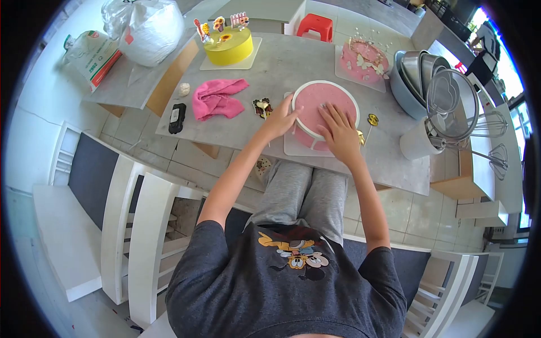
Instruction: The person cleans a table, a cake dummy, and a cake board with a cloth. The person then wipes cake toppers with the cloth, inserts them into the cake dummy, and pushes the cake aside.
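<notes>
A round pink cake (315, 96) with a white border around its top stands on a white square board (293, 147) near the table's front edge. My left hand (278, 120) grips the cake's left edge, the thumb over the white border and the fingers partly hidden at the side. Flat on the pink top lies my right hand (340, 132), its fingers spread and stretched out. Just left of my left hand is a small dark-and-gold decoration (262, 107). A gold-and-black piece (373, 119) and a shiny gold item (361, 137) lie right of the cake.
A yellow decorated cake (230, 49) stands at the back left, a pink butterfly cake (363, 63) at the back right. A pink cloth (217, 100) and a black device (177, 118) lie left. Metal bowls (414, 70) and a whisk-filled white container (416, 143) stand right.
</notes>
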Action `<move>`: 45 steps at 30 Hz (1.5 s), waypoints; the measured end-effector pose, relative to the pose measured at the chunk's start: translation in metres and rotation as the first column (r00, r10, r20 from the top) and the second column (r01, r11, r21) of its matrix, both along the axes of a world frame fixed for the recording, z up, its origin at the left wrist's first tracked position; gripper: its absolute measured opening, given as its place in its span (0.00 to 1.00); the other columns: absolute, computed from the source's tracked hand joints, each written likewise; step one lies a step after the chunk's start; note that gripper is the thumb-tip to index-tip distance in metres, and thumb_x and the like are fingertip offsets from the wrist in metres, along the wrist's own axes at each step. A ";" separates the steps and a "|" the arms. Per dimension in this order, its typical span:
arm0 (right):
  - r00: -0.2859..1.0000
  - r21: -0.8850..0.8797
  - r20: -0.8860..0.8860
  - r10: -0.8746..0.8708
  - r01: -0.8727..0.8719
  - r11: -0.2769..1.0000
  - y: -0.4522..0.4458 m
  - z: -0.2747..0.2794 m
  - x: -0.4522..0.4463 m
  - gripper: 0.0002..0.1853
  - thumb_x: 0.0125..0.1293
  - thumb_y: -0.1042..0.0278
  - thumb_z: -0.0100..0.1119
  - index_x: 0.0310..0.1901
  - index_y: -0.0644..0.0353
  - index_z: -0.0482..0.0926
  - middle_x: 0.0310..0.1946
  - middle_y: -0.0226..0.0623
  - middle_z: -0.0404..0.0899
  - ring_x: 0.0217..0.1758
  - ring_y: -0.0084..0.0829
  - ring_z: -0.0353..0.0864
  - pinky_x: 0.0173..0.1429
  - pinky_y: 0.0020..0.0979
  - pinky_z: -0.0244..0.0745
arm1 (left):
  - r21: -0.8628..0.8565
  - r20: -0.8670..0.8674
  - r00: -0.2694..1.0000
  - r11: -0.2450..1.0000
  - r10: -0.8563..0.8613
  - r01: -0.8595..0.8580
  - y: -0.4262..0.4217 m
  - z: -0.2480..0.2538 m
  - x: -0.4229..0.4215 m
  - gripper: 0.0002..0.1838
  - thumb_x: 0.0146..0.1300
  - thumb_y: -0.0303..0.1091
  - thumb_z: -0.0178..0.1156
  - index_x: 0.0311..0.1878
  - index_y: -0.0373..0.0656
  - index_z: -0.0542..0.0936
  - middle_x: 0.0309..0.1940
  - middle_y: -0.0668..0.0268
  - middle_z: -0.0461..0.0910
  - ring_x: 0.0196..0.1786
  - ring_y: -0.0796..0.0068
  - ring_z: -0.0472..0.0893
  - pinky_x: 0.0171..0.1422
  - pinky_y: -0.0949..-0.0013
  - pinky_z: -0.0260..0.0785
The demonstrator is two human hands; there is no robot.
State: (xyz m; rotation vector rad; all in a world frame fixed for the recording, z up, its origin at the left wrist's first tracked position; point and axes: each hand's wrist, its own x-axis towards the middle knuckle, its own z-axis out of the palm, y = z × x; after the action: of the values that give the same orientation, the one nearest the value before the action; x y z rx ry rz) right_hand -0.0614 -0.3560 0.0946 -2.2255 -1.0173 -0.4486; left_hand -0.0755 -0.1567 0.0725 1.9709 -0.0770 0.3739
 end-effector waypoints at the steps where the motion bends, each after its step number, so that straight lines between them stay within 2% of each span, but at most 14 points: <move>1: 0.992 -0.090 0.105 -0.068 0.077 0.993 0.001 -0.002 -0.005 0.21 0.60 0.63 0.50 0.55 0.55 0.68 0.56 0.41 0.66 0.60 0.41 0.62 0.63 0.41 0.54 | 0.002 0.004 1.000 1.000 0.007 -0.007 0.013 -0.003 0.005 0.25 0.57 0.41 0.55 0.52 0.33 0.67 0.45 0.49 0.72 0.52 0.58 0.71 0.57 0.64 0.60; 4: 0.968 -0.165 0.210 -0.134 0.170 0.972 0.000 -0.005 -0.010 0.21 0.61 0.60 0.46 0.56 0.53 0.68 0.58 0.39 0.64 0.62 0.39 0.61 0.65 0.43 0.49 | 0.477 0.332 0.884 0.749 0.331 -0.460 0.089 -0.006 0.011 0.24 0.54 0.41 0.58 0.49 0.34 0.69 0.48 0.47 0.69 0.57 0.51 0.65 0.61 0.54 0.54; 8: 0.967 -0.129 0.200 -0.161 0.189 0.974 0.003 -0.004 -0.010 0.20 0.61 0.59 0.46 0.55 0.52 0.69 0.57 0.37 0.66 0.62 0.37 0.62 0.65 0.42 0.49 | 0.744 0.508 0.521 -0.045 0.686 -0.667 0.176 -0.017 -0.014 0.16 0.51 0.39 0.58 0.39 0.37 0.73 0.47 0.50 0.69 0.57 0.52 0.64 0.63 0.42 0.46; 13: 0.973 -0.051 0.153 -0.171 0.181 0.982 0.002 0.000 -0.012 0.19 0.59 0.62 0.50 0.53 0.54 0.71 0.55 0.36 0.69 0.61 0.36 0.63 0.64 0.40 0.50 | 0.774 0.245 0.658 0.265 0.713 -0.575 0.183 0.039 -0.029 0.14 0.56 0.40 0.54 0.39 0.39 0.74 0.32 0.62 0.78 0.40 0.56 0.77 0.57 0.46 0.57; 18: 0.926 0.445 -0.378 0.015 0.167 0.880 0.017 0.012 -0.020 0.14 0.57 0.70 0.54 0.46 0.59 0.75 0.46 0.39 0.76 0.53 0.32 0.72 0.59 0.32 0.60 | -0.187 0.365 0.836 0.912 0.409 -0.364 0.122 0.137 -0.041 0.09 0.62 0.36 0.50 0.36 0.40 0.73 0.27 0.67 0.77 0.32 0.78 0.76 0.36 0.76 0.65; 23: 0.933 0.697 -0.241 0.266 -0.024 0.717 0.064 0.078 -0.055 0.10 0.60 0.72 0.51 0.41 0.66 0.76 0.37 0.38 0.78 0.44 0.27 0.74 0.48 0.29 0.69 | -0.460 0.322 0.947 0.876 0.011 0.146 0.034 0.193 -0.057 0.06 0.62 0.32 0.49 0.36 0.41 0.73 0.29 0.72 0.75 0.32 0.87 0.71 0.35 0.81 0.63; 27: 0.630 0.927 -0.372 0.682 0.214 0.308 0.076 0.090 -0.055 0.14 0.63 0.65 0.46 0.44 0.67 0.71 0.40 0.38 0.75 0.44 0.30 0.74 0.47 0.28 0.70 | -0.003 0.328 0.923 0.977 -0.202 0.215 -0.031 0.189 -0.085 0.04 0.58 0.29 0.51 0.35 0.42 0.72 0.32 0.68 0.76 0.33 0.84 0.73 0.36 0.77 0.65; 29: 0.575 0.947 -0.307 0.758 0.261 0.185 0.065 0.086 -0.049 0.16 0.65 0.62 0.45 0.46 0.66 0.69 0.43 0.39 0.74 0.45 0.31 0.74 0.48 0.28 0.70 | 0.465 0.738 0.561 0.885 -0.374 -0.022 -0.047 0.172 -0.079 0.03 0.57 0.23 0.51 0.35 0.39 0.71 0.37 0.58 0.79 0.34 0.72 0.78 0.47 0.70 0.69; 35: 0.599 0.894 -0.134 0.789 0.416 -0.164 0.020 0.089 -0.032 0.21 0.64 0.53 0.43 0.50 0.61 0.66 0.48 0.39 0.70 0.50 0.35 0.72 0.55 0.35 0.70 | 0.367 0.734 0.477 0.873 -0.483 0.320 -0.074 0.129 -0.091 0.09 0.48 0.22 0.56 0.34 0.40 0.71 0.34 0.61 0.79 0.37 0.62 0.78 0.44 0.63 0.70; 37: 0.710 0.998 -0.034 0.703 0.063 -0.016 0.002 0.101 -0.025 0.22 0.63 0.53 0.46 0.53 0.59 0.65 0.49 0.38 0.70 0.49 0.28 0.71 0.49 0.26 0.71 | 0.144 0.782 0.577 0.969 -0.235 0.200 -0.059 0.126 -0.084 0.05 0.58 0.23 0.48 0.38 0.38 0.68 0.39 0.58 0.78 0.40 0.69 0.77 0.51 0.64 0.65; 38: 0.941 0.676 -0.270 0.203 0.035 0.736 -0.014 0.119 -0.025 0.20 0.61 0.56 0.48 0.51 0.58 0.66 0.47 0.35 0.71 0.48 0.22 0.70 0.46 0.21 0.69 | -0.189 0.735 0.677 0.970 0.037 0.153 -0.058 0.125 -0.077 0.05 0.59 0.25 0.48 0.39 0.39 0.68 0.40 0.61 0.76 0.43 0.72 0.74 0.52 0.67 0.63; 39: 0.942 -0.054 -0.001 -0.336 0.336 0.940 -0.033 0.132 -0.025 0.18 0.60 0.59 0.51 0.49 0.56 0.67 0.45 0.32 0.71 0.46 0.15 0.69 0.43 0.15 0.67 | -0.495 0.593 0.755 0.866 0.279 0.068 -0.056 0.123 -0.069 0.05 0.60 0.27 0.49 0.39 0.41 0.68 0.40 0.64 0.75 0.45 0.75 0.72 0.53 0.69 0.61; 43: 0.791 0.333 0.193 -0.581 0.504 0.797 -0.085 0.008 0.034 0.16 0.56 0.64 0.56 0.45 0.62 0.73 0.48 0.41 0.73 0.50 0.31 0.71 0.52 0.27 0.66 | -0.805 -0.085 0.989 0.577 0.121 -0.140 0.010 0.014 -0.027 0.09 0.59 0.30 0.51 0.43 0.43 0.68 0.42 0.66 0.70 0.47 0.76 0.68 0.55 0.70 0.58; 45: 0.746 0.856 -0.499 0.440 0.347 0.383 -0.065 0.037 0.010 0.15 0.53 0.69 0.57 0.42 0.65 0.74 0.42 0.40 0.76 0.48 0.33 0.72 0.50 0.30 0.66 | -0.774 -0.425 0.868 0.601 -0.256 -0.201 0.024 -0.027 -0.019 0.16 0.58 0.36 0.53 0.48 0.43 0.67 0.41 0.66 0.69 0.46 0.74 0.68 0.56 0.70 0.57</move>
State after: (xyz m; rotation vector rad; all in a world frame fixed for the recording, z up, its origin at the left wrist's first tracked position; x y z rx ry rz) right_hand -0.0510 -0.4211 0.1315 -1.0679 -0.2289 -0.0690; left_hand -0.0946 -0.1323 0.0457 1.0769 0.3522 -0.1511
